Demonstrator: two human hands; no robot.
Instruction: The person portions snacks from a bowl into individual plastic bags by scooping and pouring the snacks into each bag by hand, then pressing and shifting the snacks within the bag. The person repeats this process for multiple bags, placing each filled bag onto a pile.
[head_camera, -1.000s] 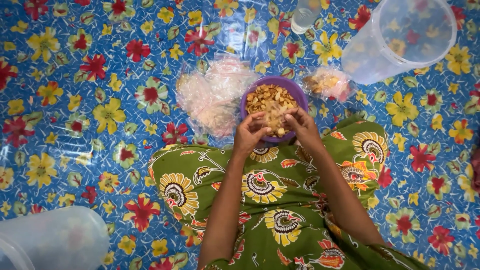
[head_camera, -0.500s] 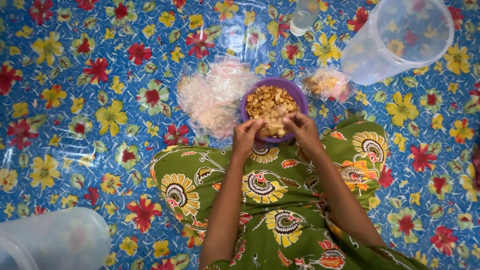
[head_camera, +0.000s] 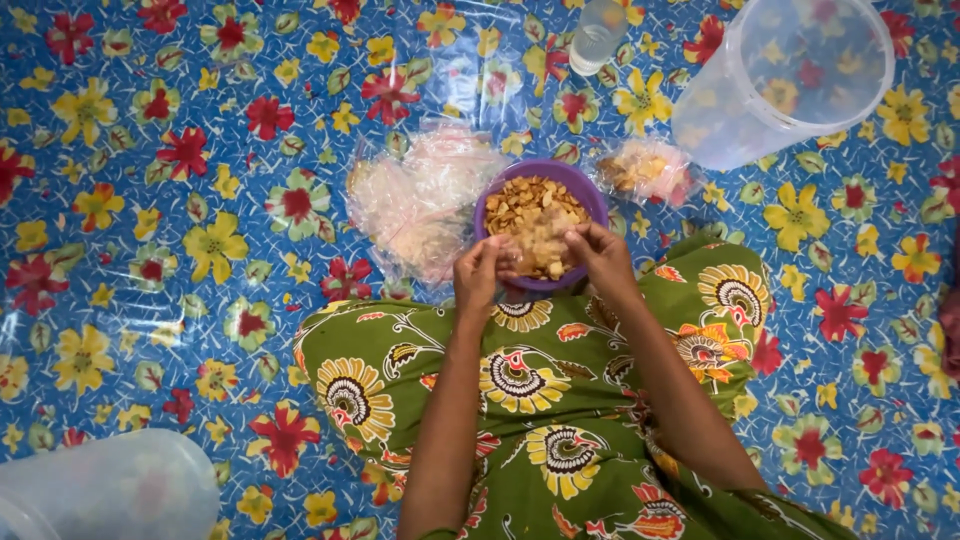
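Here, purple bowl (head_camera: 541, 222) of snack mix, both hands' (head_camera: 478, 272) grip pinching pieces together.

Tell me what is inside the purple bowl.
The purple bowl holds golden-brown snack pieces. Left hand and right hand cover its near edge, hiding what lies under them and the bowl's bottom.

One head camera looks straight down, close above the lap

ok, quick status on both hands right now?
Left hand: fingers curled shut on a small clear bag over the purple bowl.
Right hand: pinching the same bag from the other side.
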